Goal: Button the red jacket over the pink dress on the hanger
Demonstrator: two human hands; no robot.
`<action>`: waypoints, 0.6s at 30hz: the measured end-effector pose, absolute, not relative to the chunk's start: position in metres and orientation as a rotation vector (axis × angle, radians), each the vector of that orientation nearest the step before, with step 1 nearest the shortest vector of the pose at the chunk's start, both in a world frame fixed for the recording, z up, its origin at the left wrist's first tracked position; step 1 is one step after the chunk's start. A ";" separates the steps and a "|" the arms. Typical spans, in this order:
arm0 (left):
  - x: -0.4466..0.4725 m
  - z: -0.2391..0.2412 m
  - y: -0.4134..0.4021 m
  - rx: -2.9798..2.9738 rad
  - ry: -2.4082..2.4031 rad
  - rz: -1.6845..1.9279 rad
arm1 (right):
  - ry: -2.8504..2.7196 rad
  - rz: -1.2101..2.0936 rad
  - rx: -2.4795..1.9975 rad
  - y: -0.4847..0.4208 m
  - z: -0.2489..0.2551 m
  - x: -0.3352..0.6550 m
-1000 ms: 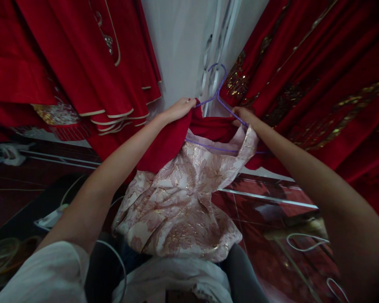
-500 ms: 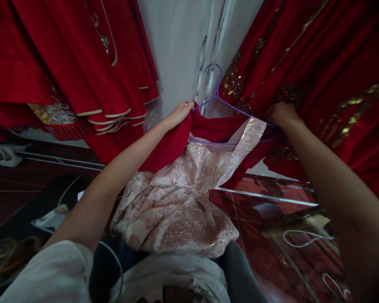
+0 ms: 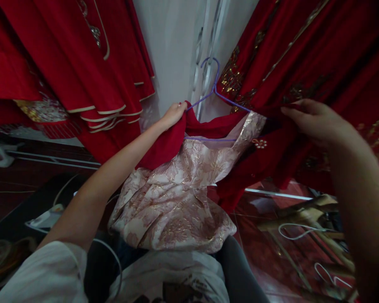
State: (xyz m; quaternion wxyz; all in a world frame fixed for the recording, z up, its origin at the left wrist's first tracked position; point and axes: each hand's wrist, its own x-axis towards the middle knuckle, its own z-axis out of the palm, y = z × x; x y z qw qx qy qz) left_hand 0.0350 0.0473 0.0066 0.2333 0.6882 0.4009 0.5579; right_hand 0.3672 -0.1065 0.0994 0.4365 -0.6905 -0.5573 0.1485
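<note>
Right hand (image 3: 316, 122) now off the purple hanger (image 3: 213, 90) and pinching the red garment's (image 3: 255, 168) shoulder out to the right, left hand (image 3: 174, 114) still clamped on the opposite red shoulder, spreading it over the pink-gold brocade lining (image 3: 177, 202).

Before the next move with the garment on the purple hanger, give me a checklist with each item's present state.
1. Left hand grips the red fabric at the hanger's left shoulder: ok.
2. Right hand pinches red cloth at the far right side: ok.
3. Purple hanger hook free and visible: ok.
4. Hanger hook on a rail: not ok, it hangs on nothing visible.
5. Pink-gold lining hangs untangled: cannot tell.
6. Right shoulder seated on the hanger: cannot tell.
</note>
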 end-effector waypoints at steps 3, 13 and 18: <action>0.023 0.008 0.049 1.886 1.205 1.537 | -1.359 0.471 -1.615 -0.101 0.070 0.338; -0.062 0.022 0.020 2.619 1.559 1.441 | -1.324 0.604 -1.405 -0.076 0.012 0.338; -0.041 0.004 -0.003 2.713 1.364 1.192 | -1.252 0.563 -1.286 -0.063 0.004 0.324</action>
